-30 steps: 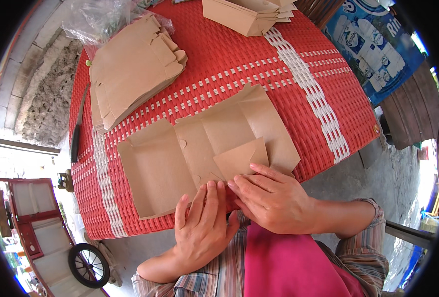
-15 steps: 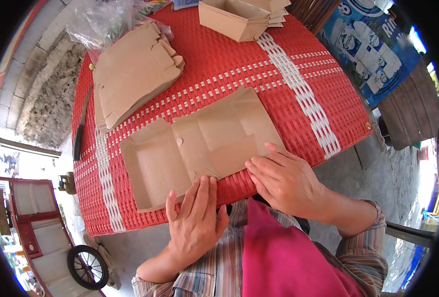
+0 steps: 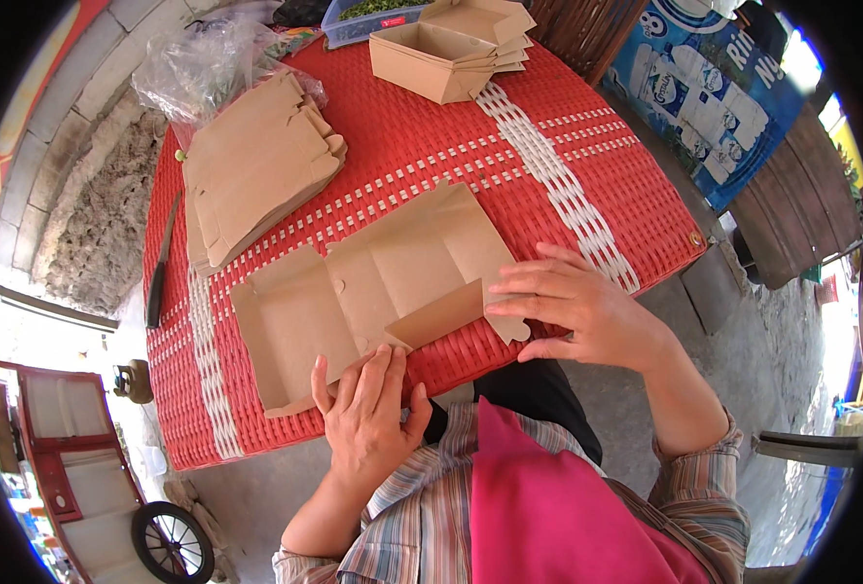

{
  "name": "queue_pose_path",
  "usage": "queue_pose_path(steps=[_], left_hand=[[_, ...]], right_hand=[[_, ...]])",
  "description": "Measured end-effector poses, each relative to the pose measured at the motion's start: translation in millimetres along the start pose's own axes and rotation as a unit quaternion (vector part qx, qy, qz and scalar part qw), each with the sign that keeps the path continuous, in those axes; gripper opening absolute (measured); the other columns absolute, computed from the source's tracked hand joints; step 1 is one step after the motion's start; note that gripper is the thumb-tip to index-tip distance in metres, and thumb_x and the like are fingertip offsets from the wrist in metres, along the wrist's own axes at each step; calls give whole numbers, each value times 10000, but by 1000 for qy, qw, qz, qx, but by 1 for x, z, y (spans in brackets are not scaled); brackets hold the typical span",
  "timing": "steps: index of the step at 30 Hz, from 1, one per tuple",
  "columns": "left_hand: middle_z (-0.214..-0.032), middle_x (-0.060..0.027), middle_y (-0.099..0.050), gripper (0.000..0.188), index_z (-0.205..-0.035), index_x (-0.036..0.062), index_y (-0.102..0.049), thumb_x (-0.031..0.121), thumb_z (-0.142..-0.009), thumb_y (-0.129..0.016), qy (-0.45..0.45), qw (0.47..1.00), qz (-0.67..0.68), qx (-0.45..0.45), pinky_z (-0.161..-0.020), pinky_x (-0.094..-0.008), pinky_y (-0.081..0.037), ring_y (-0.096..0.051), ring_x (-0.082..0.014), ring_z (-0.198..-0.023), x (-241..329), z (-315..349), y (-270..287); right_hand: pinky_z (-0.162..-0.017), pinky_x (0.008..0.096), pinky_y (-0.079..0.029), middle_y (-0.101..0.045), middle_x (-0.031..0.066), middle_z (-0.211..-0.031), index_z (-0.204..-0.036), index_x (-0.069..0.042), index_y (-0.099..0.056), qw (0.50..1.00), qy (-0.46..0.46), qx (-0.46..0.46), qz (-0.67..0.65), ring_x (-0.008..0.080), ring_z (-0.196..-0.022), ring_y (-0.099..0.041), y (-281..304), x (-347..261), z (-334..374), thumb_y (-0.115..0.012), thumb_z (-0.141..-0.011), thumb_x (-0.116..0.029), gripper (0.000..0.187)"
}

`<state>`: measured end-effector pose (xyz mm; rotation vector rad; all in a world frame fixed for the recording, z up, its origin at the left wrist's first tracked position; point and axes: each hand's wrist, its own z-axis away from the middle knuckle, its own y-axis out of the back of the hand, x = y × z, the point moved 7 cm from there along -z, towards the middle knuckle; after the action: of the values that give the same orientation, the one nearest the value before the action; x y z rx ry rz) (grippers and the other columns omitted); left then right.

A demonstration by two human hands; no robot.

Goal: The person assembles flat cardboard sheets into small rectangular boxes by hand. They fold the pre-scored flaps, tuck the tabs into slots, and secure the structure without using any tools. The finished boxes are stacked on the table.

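Note:
A partly folded brown cardboard food box (image 3: 417,253) lies on the table's near side. Its left half has raised walls, while the right half is spread flatter, with a near side panel (image 3: 441,316) standing up. My left hand (image 3: 368,394) rests its stretched fingertips on the box's near edge, close to the middle fold, thumb apart. At the right end, my right hand (image 3: 587,307) is open with spread fingers, beside a small corner flap (image 3: 507,326) that its fingertips seem to touch.
A stack of flat box blanks (image 3: 256,165) lies at the far left, near a knife (image 3: 162,258) and a clear plastic bag (image 3: 208,68). Nested folded boxes (image 3: 427,63) stand at the back beside a blue tub (image 3: 378,24) of chopped greens. Red woven table cover (image 3: 587,165) lies beneath.
My right hand has lifted and moved right, fingers spreading. The near side panel has risen and the corner flap now shows. My left hand has shifted slightly left along the edge.

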<state>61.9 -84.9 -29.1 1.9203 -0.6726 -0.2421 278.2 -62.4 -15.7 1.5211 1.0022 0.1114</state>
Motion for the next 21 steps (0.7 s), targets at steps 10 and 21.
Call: queue_pose_path(steps=[10,21], left_hand=[[-1065,-20,-638,378,-1150,112,-697,184,-780,-672,18,1000,2,24,-1161,-503,-217,-617,-188,-884,-1,-1,-3],[-976,-67,-560,507,-1293,159,-669,138,-791,-602,41,998,-14,-52,-1152,-515,-236,-538,-241,-940,4,-13,-3]], right_hand=[[-1044,431,-433,-700,31,-1017,-1021,-106,-727,996,31,75,-40,227,-1054,-648,6,9,-8,-683,-891,-235,188],[-845,396,-488,-646,83,-994,-1086,-78,-680,979,-118,160,-53,289,-939,-624,1,19,-31,-686,-869,-90,217]])
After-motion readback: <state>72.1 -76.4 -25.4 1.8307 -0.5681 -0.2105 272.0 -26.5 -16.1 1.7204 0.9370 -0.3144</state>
